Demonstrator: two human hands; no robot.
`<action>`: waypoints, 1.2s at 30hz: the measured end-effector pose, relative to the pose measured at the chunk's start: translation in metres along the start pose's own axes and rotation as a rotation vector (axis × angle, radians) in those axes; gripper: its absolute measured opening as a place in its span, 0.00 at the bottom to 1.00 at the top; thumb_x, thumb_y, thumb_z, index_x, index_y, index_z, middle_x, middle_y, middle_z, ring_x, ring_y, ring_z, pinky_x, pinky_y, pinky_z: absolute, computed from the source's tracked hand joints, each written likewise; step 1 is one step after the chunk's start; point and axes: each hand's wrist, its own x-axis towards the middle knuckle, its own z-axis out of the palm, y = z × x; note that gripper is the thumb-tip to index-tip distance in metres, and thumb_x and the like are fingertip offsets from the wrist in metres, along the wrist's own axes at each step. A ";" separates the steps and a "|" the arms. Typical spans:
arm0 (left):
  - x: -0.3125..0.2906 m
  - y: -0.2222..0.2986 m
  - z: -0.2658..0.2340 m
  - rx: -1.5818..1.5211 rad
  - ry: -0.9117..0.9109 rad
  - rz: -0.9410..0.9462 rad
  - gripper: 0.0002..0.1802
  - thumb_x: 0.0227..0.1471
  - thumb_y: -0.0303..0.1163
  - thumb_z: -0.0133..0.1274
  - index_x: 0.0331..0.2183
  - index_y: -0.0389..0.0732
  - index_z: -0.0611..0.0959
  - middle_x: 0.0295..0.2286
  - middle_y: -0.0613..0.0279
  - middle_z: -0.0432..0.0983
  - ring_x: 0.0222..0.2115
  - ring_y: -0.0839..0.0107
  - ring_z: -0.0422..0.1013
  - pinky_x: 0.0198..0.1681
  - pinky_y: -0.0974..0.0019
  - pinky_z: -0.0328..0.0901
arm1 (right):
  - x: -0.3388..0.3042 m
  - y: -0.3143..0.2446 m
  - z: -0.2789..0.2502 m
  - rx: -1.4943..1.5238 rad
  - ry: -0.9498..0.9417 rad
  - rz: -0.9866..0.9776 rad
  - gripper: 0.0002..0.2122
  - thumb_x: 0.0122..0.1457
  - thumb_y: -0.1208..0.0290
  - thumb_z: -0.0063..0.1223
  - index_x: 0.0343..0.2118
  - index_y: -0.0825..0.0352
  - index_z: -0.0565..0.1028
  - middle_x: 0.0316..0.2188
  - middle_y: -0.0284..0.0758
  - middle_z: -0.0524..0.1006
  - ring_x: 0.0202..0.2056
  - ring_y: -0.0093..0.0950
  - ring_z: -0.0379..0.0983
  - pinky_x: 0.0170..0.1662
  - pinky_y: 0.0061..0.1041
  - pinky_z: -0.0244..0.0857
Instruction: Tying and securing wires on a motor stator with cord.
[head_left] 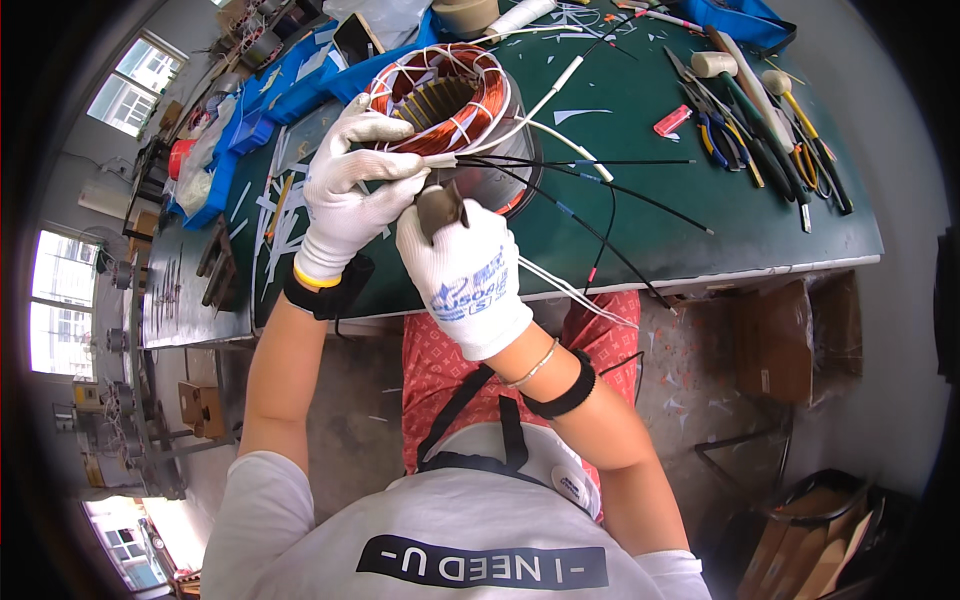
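Note:
A motor stator (490, 95) with copper windings laced in white cord sits on a round clear-and-grey stand on the green table (640, 245). My left hand (350, 185), in a white knit glove, pinches the white-sleeved leads (440, 160) at the stator's near side. Black-sleeved wires (640, 162) fan out from there to the right, alongside white sleeving (565, 78). Just below, my gloved right hand (465, 275) is closed around a grey-brown curved piece (438, 210), whose kind I cannot make out. White cords (575, 290) trail over the table edge.
At the right lie pliers (715, 140), a white-headed mallet (712, 65), scissors (803, 165) and a red item (672, 121). White strips (285, 225) are scattered at the left. Blue trays (290, 95) and a phone (357, 40) stand behind. Cardboard boxes (780, 340) are under the table.

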 end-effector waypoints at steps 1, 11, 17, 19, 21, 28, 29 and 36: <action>0.001 0.002 0.000 0.002 0.005 -0.003 0.12 0.34 0.19 0.66 0.27 0.42 0.84 0.38 0.54 0.77 0.42 0.60 0.73 0.61 0.47 0.55 | -0.003 0.009 0.004 -0.009 0.079 -0.140 0.04 0.51 0.72 0.55 0.27 0.66 0.74 0.20 0.35 0.70 0.23 0.32 0.69 0.25 0.31 0.64; 0.003 0.003 0.003 0.012 0.050 -0.049 0.12 0.33 0.21 0.67 0.26 0.44 0.85 0.35 0.57 0.79 0.38 0.63 0.75 0.55 0.52 0.62 | -0.005 0.016 -0.006 0.123 -0.008 -0.065 0.11 0.49 0.77 0.56 0.37 0.64 0.77 0.30 0.39 0.76 0.27 0.38 0.74 0.29 0.34 0.68; 0.004 0.002 0.005 0.015 0.073 0.008 0.13 0.32 0.21 0.67 0.26 0.44 0.86 0.34 0.57 0.79 0.37 0.62 0.75 0.50 0.53 0.65 | 0.012 0.022 -0.035 -0.042 -0.198 -0.139 0.12 0.48 0.77 0.55 0.37 0.59 0.78 0.33 0.38 0.79 0.30 0.38 0.76 0.32 0.31 0.71; 0.002 -0.005 0.006 0.035 0.087 0.044 0.13 0.31 0.21 0.67 0.26 0.44 0.85 0.34 0.58 0.79 0.37 0.60 0.75 0.49 0.53 0.65 | 0.030 0.015 -0.043 -0.091 -0.140 -0.126 0.12 0.47 0.76 0.55 0.37 0.59 0.78 0.33 0.36 0.78 0.30 0.37 0.76 0.32 0.32 0.70; 0.005 0.001 0.008 0.052 0.111 0.043 0.12 0.30 0.22 0.67 0.24 0.44 0.84 0.33 0.60 0.79 0.35 0.58 0.74 0.47 0.54 0.66 | 0.046 0.016 -0.033 -0.256 -0.009 -0.141 0.16 0.45 0.73 0.57 0.40 0.57 0.77 0.32 0.34 0.77 0.34 0.38 0.74 0.39 0.35 0.66; 0.009 -0.001 0.012 0.010 0.172 0.123 0.13 0.28 0.24 0.65 0.25 0.47 0.86 0.30 0.63 0.78 0.32 0.59 0.74 0.40 0.57 0.67 | 0.140 0.026 -0.049 -0.331 -1.070 -0.048 0.23 0.37 0.59 0.59 0.41 0.60 0.79 0.34 0.39 0.81 0.44 0.37 0.75 0.56 0.44 0.53; 0.009 -0.004 0.012 0.025 0.156 0.126 0.13 0.28 0.24 0.65 0.24 0.47 0.85 0.30 0.63 0.78 0.33 0.58 0.74 0.40 0.57 0.67 | 0.146 0.022 -0.048 -0.380 -1.117 -0.014 0.23 0.37 0.58 0.60 0.39 0.60 0.80 0.34 0.38 0.81 0.43 0.36 0.76 0.56 0.44 0.53; 0.004 -0.003 0.013 0.006 0.167 0.093 0.12 0.34 0.21 0.66 0.27 0.44 0.85 0.33 0.60 0.78 0.38 0.57 0.74 0.51 0.54 0.64 | 0.143 0.022 -0.075 0.710 -0.279 -0.026 0.16 0.54 0.61 0.60 0.38 0.70 0.77 0.37 0.35 0.79 0.36 0.31 0.76 0.38 0.24 0.69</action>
